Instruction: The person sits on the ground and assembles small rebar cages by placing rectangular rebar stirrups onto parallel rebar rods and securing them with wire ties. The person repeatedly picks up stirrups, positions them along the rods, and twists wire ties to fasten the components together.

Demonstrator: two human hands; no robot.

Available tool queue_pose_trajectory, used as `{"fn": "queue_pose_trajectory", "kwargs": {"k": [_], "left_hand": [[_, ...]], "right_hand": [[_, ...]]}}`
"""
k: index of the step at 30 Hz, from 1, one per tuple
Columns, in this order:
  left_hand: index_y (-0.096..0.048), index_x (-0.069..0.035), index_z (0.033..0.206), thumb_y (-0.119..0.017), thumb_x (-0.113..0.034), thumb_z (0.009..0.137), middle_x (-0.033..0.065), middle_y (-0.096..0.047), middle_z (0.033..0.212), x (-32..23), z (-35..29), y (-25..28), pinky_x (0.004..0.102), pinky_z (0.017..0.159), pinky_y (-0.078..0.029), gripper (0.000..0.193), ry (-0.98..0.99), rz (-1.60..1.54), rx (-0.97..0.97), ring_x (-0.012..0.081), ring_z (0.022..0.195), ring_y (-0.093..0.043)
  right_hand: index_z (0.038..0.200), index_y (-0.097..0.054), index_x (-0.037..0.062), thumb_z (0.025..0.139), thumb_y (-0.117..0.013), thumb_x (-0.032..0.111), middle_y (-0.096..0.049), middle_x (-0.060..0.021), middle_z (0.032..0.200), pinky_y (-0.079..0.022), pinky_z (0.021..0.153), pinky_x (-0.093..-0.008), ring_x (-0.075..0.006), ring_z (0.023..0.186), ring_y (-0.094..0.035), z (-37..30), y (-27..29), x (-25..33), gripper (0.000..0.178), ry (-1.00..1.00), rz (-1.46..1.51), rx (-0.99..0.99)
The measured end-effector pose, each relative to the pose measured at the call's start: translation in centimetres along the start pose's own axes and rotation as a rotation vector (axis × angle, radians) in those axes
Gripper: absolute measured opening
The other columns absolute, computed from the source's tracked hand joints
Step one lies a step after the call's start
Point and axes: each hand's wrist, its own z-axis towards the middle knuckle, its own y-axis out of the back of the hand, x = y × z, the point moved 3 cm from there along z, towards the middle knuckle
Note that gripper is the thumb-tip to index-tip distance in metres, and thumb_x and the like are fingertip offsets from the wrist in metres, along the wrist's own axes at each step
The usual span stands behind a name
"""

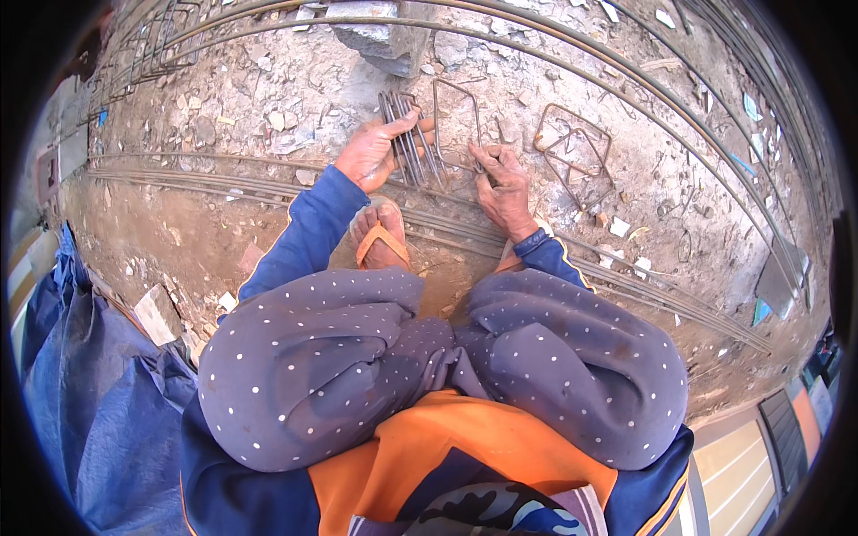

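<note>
My left hand [368,154] is closed round a bundle of bent steel stirrups [407,143], their bars lying side by side with the thumb across them. A little to the right, my right hand [505,189] pinches one single rectangular wire stirrup [476,116] between thumb and fingertips, by its right side. That stirrup stands just beside the bundle; whether the two touch I cannot tell. Right of my right hand, a few loose bent stirrups [585,143] lie overlapping on the ground.
Long steel bars [268,185] run across the ground before my feet. More bars [572,54] arch over the far side. A concrete block [384,40] sits at the top. Rubble litters the dirt. A blue tarpaulin [116,420] hangs at the left; a tied bar cage [152,54] lies far left.
</note>
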Motion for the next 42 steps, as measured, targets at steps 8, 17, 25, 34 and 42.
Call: {"fn": "queue_pose_trajectory", "kwargs": {"k": [8,17,25,34,42], "left_hand": [[-0.061,-0.004,0.126,-0.070,-0.030,0.100,0.0096,-0.071,0.114,0.6,1.1,-1.8,0.0340,0.088,-0.059,0.038,-0.013,0.087,0.080,0.0216,0.106,-0.070],[-0.062,-0.003,0.125,-0.070,-0.021,0.100,0.0095,-0.071,0.113,0.5,-0.5,-1.2,0.0349,0.085,-0.064,0.032,0.002,-0.027,0.002,0.0236,0.103,-0.073],[-0.064,-0.005,0.124,-0.073,-0.025,0.097,0.0087,-0.071,0.111,0.4,-0.3,-0.9,0.0359,0.081,-0.063,0.034,0.025,0.034,0.027,0.0226,0.101,-0.073],[-0.060,-0.008,0.129,-0.071,-0.025,0.099,0.0110,-0.069,0.122,0.2,-1.2,-1.5,0.0385,0.089,-0.055,0.036,0.010,0.098,0.044,0.0231,0.113,-0.069],[-0.060,-0.006,0.127,-0.073,-0.022,0.097,0.0153,-0.070,0.124,0.2,-1.2,-1.5,0.0386,0.091,-0.058,0.036,-0.033,0.202,0.202,0.0229,0.112,-0.069]], "right_hand": [[0.133,-0.067,0.0164,0.078,-0.068,-0.004,-0.065,-0.0116,0.111,-0.056,0.085,-0.0407,-0.0331,0.103,-0.064,0.6,0.5,-0.6,0.058,0.257,-0.192,0.200],[0.157,-0.031,0.0025,0.074,-0.087,0.022,-0.047,-0.0282,0.140,-0.040,0.108,-0.0532,-0.0428,0.127,-0.049,-0.4,11.4,-1.2,0.102,-0.128,-0.814,-0.051],[0.160,-0.020,-0.0037,0.070,-0.090,0.040,-0.055,-0.0329,0.132,-0.040,0.109,-0.0545,-0.0463,0.126,-0.052,-1.6,16.7,-2.3,0.122,-0.382,-0.887,0.221],[0.146,-0.032,-0.0191,0.097,-0.039,0.074,-0.070,-0.0269,0.098,-0.061,0.057,-0.0360,-0.0304,0.074,-0.074,1.0,8.1,6.5,0.106,-1.280,1.122,0.577],[0.139,-0.040,-0.0232,0.099,-0.036,0.074,-0.069,-0.0207,0.095,-0.059,0.059,-0.0319,-0.0198,0.072,-0.068,6.4,2.3,5.2,0.105,-1.000,0.961,0.626]]}}
